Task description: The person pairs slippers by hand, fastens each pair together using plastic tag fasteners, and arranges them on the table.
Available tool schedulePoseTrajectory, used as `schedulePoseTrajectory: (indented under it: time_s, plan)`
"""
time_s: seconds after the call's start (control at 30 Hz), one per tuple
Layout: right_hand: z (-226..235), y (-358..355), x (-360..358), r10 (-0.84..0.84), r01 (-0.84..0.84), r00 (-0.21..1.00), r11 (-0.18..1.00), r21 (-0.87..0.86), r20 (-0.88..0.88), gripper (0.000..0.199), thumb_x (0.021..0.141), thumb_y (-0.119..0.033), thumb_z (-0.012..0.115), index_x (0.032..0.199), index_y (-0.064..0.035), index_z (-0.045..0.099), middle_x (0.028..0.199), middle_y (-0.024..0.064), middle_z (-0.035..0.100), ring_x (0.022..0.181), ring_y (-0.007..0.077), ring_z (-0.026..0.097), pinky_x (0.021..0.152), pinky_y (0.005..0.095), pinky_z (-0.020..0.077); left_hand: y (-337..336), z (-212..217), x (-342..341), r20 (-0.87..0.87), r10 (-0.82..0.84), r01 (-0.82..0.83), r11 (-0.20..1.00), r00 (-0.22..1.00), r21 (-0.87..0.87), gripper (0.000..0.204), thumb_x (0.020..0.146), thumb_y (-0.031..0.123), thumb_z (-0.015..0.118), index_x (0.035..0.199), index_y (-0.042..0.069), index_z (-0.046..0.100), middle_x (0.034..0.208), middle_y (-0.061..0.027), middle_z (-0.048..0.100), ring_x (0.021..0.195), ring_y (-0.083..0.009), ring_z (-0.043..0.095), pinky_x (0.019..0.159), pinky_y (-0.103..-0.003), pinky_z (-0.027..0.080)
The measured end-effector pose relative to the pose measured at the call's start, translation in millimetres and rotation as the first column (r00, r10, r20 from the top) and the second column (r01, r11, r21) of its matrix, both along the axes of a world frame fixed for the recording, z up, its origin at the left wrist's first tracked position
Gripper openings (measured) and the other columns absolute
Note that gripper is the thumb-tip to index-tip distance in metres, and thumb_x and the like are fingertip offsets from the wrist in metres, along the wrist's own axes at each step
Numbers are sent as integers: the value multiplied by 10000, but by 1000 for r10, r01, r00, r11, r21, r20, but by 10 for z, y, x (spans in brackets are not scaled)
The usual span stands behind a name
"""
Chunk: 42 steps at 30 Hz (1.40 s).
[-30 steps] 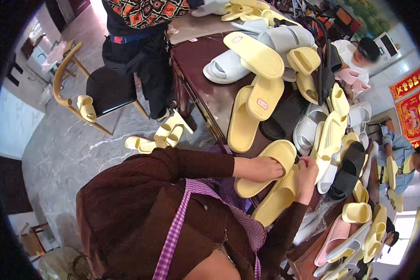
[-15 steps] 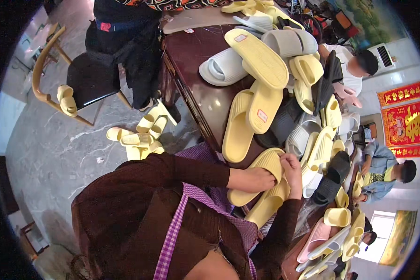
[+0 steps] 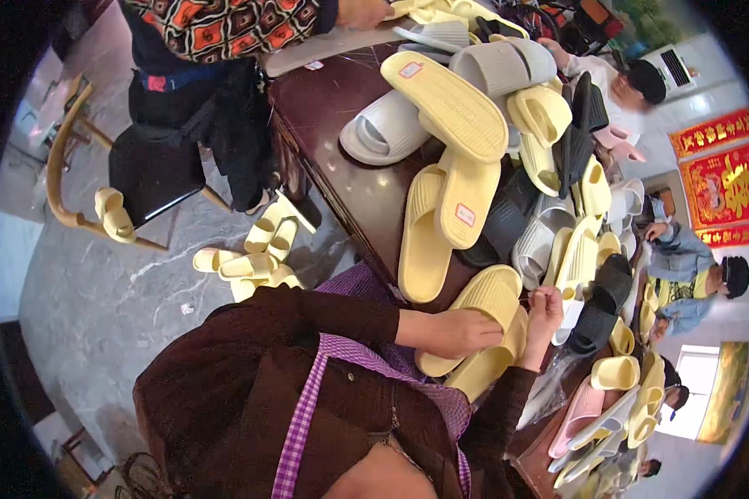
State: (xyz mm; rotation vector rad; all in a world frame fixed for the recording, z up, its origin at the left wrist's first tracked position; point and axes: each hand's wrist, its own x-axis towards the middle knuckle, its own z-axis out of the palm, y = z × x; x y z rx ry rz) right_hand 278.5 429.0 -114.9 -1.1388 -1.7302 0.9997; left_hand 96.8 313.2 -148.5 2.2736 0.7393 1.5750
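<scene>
A yellow slipper [image 3: 484, 298] lies at the table's near edge, its ribbed strap upward. My left hand [image 3: 462, 333] is closed at the strap's opening, with its fingertips against the strap edge. Just right of it, my right hand [image 3: 544, 309] is raised with thumb and fingers pinched together; anything between them is too small to make out. A second yellow slipper [image 3: 484, 366] lies under and beside the first, partly covered by my wrists. Beyond them, a yellow slipper [image 3: 423, 241] lies partly under two upturned yellow ones [image 3: 445, 108] with small labels on their soles.
Grey, black, pink and yellow slippers crowd the dark red table [image 3: 324, 108]. Clear plastic wrap [image 3: 549, 389] lies right of my right forearm. More yellow slippers [image 3: 250, 266] are on the floor at left, near a chair [image 3: 154, 170]. Co-workers stand around the table.
My left fingers have drawn back from inside the strap to its edge. My right hand has moved right, off the slipper. A person at the far left leans in, a hand over the table.
</scene>
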Motion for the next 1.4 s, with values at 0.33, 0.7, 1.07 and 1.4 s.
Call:
schedulePoseTrajectory:
  time_s: [0.33, 0.7, 1.07, 1.4]
  plan:
    - [-124, -115, -25, -146, 149, 989, 976, 158, -28, 59, 866, 29, 481, 858, -21, 511, 754, 24, 516, 661, 88, 464, 626, 209, 406, -11, 471, -693, 249, 149, -70, 952, 957, -298, 185, 837, 71, 557, 1004, -10, 554, 878, -103, 591, 783, -232, 591, 697, -315, 475]
    - [5, -324, -125, -100, 115, 990, 980, 164, -97, 60, 880, 24, 478, 869, -16, 522, 771, 30, 528, 706, 92, 484, 673, 211, 420, 26, 345, -524, 436, 369, 128, 625, 821, -770, 223, 871, 97, 554, 1062, -16, 571, 865, -11, 597, 733, -87, 560, 651, -212, 460]
    - [-108, -244, 21, -73, 124, 953, 979, 159, -293, 50, 878, 21, 477, 899, -9, 510, 791, 39, 531, 742, 109, 505, 688, 217, 431, 868, 364, 356, 293, 82, 195, 576, 953, -794, 229, 799, 160, 563, 933, -25, 590, 759, -152, 632, 660, -217, 609, 606, -348, 478]
    - [-130, -245, 52, -108, 160, 942, 977, 141, -318, 32, 892, -14, 487, 914, -15, 510, 837, 28, 527, 727, 87, 491, 637, 211, 426, 879, 194, 449, 3, 156, -124, 791, 988, -599, 189, 774, 148, 582, 834, -27, 616, 723, -150, 628, 662, -193, 599, 614, -324, 464]
